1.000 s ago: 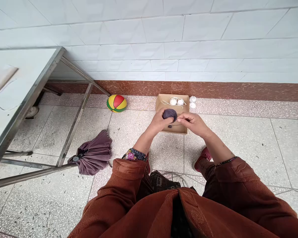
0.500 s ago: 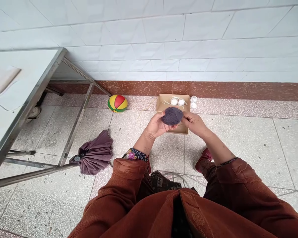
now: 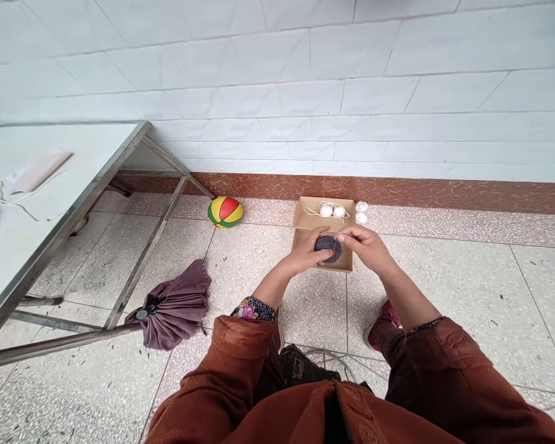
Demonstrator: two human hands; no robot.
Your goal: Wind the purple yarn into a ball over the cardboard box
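Note:
A dark purple-grey ball of yarn [image 3: 328,248] is gripped in my left hand [image 3: 306,253], its thumb and fingers wrapped round the near and far sides. My right hand [image 3: 365,246] is closed in a pinch at the ball's right edge; a strand of yarn seems to be between thumb and forefinger, too thin to see clearly. Below and behind the ball stands an open cardboard box [image 3: 302,216] on the floor. White yarn balls [image 3: 332,211] with loose strands lie in its far part. More white balls [image 3: 361,213] sit just right of the box.
A multicoloured ball [image 3: 225,212] rests on the floor by the wall. On the left stands a metal-framed table [image 3: 120,145] with a pinkish object [image 3: 41,171] and cords on it. A folded purple umbrella [image 3: 178,305] hangs at its lower bar. My shoes [image 3: 383,324] flank the floor below.
My left hand has turned the yarn ball, its fingers now over the far side. My right hand has shifted its pinch at the ball's edge. The camera view has tilted upward slightly.

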